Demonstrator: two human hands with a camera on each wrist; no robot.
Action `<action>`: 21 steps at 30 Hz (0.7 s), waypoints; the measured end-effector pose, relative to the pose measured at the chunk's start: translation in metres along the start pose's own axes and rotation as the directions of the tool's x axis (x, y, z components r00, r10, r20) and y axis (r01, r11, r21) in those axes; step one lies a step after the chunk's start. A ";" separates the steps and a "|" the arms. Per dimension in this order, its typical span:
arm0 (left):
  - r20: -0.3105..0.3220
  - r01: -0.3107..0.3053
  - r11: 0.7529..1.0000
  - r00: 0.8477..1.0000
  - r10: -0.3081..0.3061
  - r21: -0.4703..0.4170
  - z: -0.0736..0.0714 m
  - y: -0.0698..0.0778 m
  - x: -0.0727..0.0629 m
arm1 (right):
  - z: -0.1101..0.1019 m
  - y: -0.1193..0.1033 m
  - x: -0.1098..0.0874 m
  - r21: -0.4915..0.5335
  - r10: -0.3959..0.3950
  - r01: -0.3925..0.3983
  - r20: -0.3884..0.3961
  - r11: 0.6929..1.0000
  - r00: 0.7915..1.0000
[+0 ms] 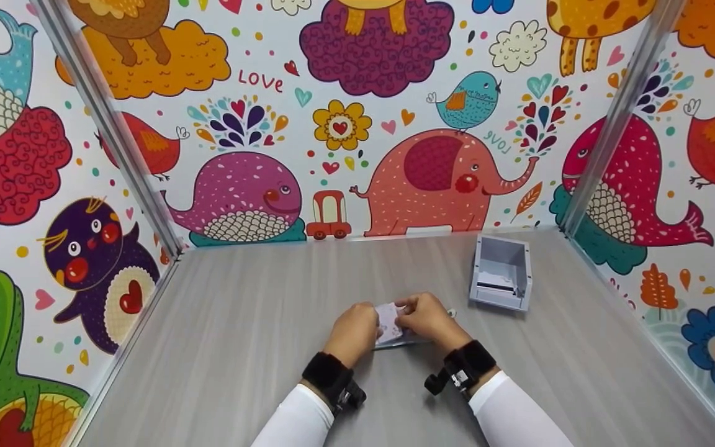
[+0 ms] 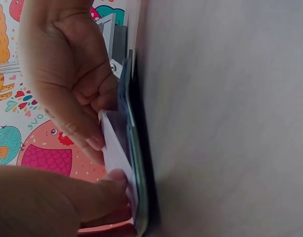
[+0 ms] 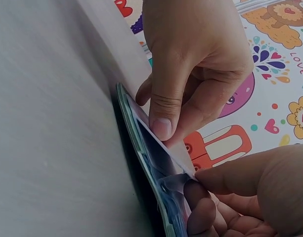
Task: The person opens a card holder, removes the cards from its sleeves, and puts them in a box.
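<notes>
A pale pinkish printed card (image 1: pixel 390 323) is held tilted over a thin card holder (image 1: pixel 398 343) with a blue-green edge and clear plastic pockets, lying on the table. My left hand (image 1: pixel 352 333) pinches the card on its left side, thumb (image 2: pixel 115 181) against its face. At the opposite edge, my right hand (image 1: pixel 427 318) pinches the card between thumb and fingers (image 3: pixel 198 215). Clear plastic (image 3: pixel 172 182) shows beside those fingertips. How far the card sits inside a pocket cannot be told. A small metal snap (image 2: pixel 113 66) shows beyond the holder.
An open grey box (image 1: pixel 501 273) stands at the back right, with white flat pieces and a dark strip inside. The wood-look table (image 1: pixel 252 310) is bounded by printed wall panels and metal posts (image 1: pixel 599 136). Each wrist wears a black strap with a camera.
</notes>
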State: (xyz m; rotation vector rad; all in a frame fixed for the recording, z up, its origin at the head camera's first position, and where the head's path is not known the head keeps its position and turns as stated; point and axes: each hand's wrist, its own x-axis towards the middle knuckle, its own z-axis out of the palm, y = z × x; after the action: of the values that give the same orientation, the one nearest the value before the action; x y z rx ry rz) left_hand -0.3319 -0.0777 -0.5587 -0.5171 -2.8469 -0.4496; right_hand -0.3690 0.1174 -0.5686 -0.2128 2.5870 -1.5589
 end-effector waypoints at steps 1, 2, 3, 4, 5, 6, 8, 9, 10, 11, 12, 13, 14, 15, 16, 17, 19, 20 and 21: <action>0.000 -0.001 1.000 1.000 0.001 -0.003 0.000 0.000 0.000 | 0.000 0.000 0.000 0.004 0.002 -0.002 0.004 1.000 1.000; 0.001 0.000 1.000 1.000 0.000 -0.007 0.000 0.000 0.000 | -0.001 0.000 0.000 0.009 0.005 -0.005 0.005 1.000 1.000; 0.002 0.000 1.000 1.000 0.000 -0.008 0.000 0.000 0.000 | -0.002 0.001 0.000 0.013 0.005 -0.005 0.005 1.000 1.000; -0.002 -0.002 1.000 1.000 0.002 -0.012 0.002 -0.001 0.000 | -0.002 0.001 0.000 0.018 0.003 -0.003 0.006 1.000 1.000; -0.007 -0.007 1.000 1.000 0.007 -0.015 0.004 -0.003 0.001 | -0.003 0.002 0.000 0.024 0.000 0.000 0.004 1.000 1.000; -0.014 -0.013 1.000 1.000 0.013 -0.019 0.008 -0.005 0.002 | -0.003 0.002 0.001 0.029 0.000 0.000 0.003 1.000 1.000; -0.045 -0.038 0.999 0.998 0.038 -0.001 0.026 -0.016 0.008 | -0.005 0.002 0.001 0.038 0.000 0.000 -0.004 0.999 1.000; -0.057 -0.047 0.999 0.997 0.047 0.006 0.035 -0.022 0.010 | -0.005 0.002 0.001 0.047 0.004 -0.004 -0.004 0.999 1.000; -0.068 -0.053 0.999 0.996 0.053 0.013 0.043 -0.026 0.013 | -0.006 0.002 0.001 0.059 0.009 -0.009 -0.002 0.998 1.000; -0.073 -0.059 0.998 0.996 0.059 0.011 0.045 -0.028 0.013 | -0.006 0.001 0.001 0.071 0.015 -0.015 -0.001 0.997 1.000; -0.079 -0.063 0.998 0.995 0.063 0.007 0.045 -0.028 0.013 | -0.006 0.000 0.000 0.081 0.020 -0.021 0.003 0.996 1.000; -0.081 -0.065 0.998 0.995 0.065 0.007 0.044 -0.027 0.012 | -0.006 -0.001 0.000 0.090 0.027 -0.027 0.006 0.996 1.000; -0.076 -0.062 0.998 0.995 0.062 -0.006 0.037 -0.023 0.010 | -0.006 -0.001 0.000 0.094 0.030 -0.030 0.010 0.995 1.000; -0.067 -0.057 0.998 0.996 0.056 -0.012 0.027 -0.017 0.006 | -0.005 -0.002 -0.001 0.092 0.033 -0.034 0.012 0.995 0.999; -0.063 -0.056 0.998 0.996 0.055 -0.013 0.018 -0.012 0.003 | -0.004 -0.002 -0.001 0.085 0.033 -0.034 0.013 0.996 0.999; -0.057 -0.055 0.998 0.997 0.053 -0.020 0.010 -0.007 0.000 | -0.003 -0.003 -0.001 0.075 0.031 -0.033 0.016 0.997 0.999; -0.045 -0.044 0.999 0.998 0.043 -0.013 0.002 -0.002 -0.002 | -0.001 -0.003 -0.002 0.046 0.034 -0.035 0.017 0.998 0.999; -0.038 -0.037 0.999 0.999 0.037 -0.009 0.000 0.000 -0.003 | 0.000 -0.003 -0.003 0.033 0.034 -0.035 0.015 0.999 0.999; -0.029 -0.030 1.000 0.999 0.029 -0.007 -0.001 0.001 -0.003 | 0.001 -0.003 -0.002 0.022 0.038 -0.038 0.012 0.999 0.999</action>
State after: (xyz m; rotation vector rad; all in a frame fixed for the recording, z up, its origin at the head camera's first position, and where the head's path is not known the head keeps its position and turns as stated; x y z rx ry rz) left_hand -0.3282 -0.0783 -0.5581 -0.5487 -2.8070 -0.4585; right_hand -0.3662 0.1152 -0.5663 -0.1690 2.5488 -1.5680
